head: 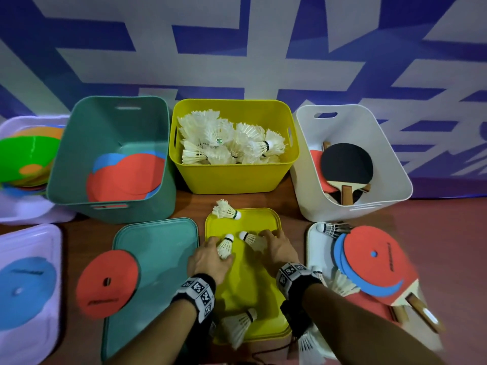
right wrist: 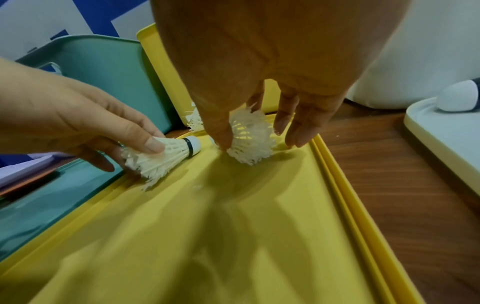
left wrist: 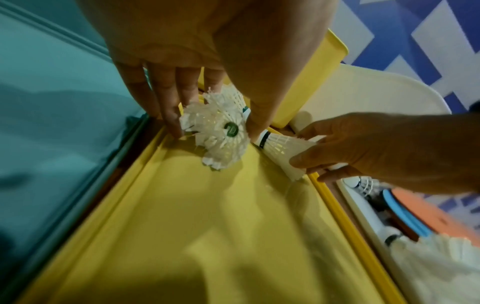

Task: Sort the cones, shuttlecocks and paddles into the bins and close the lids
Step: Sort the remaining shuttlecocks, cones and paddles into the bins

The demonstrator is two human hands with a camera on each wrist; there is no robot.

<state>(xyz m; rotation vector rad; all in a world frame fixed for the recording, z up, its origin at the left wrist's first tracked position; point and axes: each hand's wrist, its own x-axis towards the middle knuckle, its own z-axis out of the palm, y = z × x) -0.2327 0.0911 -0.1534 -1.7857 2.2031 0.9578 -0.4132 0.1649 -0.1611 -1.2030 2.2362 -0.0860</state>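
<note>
Two white feather shuttlecocks lie on the yellow lid (head: 245, 283) in front of me, one in each hand. My left hand (head: 218, 250) pinches the feather skirt of the left shuttlecock (head: 225, 246) between thumb and fingers (left wrist: 171, 123). The same shuttlecock (left wrist: 223, 133) shows its open end in the left wrist view. My right hand (head: 266, 239) grips the right shuttlecock (head: 250, 238), its thumb and fingers (right wrist: 294, 135) curled round the feathers (right wrist: 250, 139). Behind stands the yellow bin (head: 232, 180) with several shuttlecocks, between a green bin (head: 79, 154) of flat cones and a white bin (head: 390, 169) of paddles.
More shuttlecocks lie at the yellow lid's far edge (head: 226, 209) and near end (head: 238, 327). A red cone (head: 108, 281) overlaps the green lid (head: 163, 248). The white lid (head: 315, 241) carries cones (head: 374, 259), a paddle and shuttlecocks. A lavender lid (head: 31, 238) with a blue cone is at the left.
</note>
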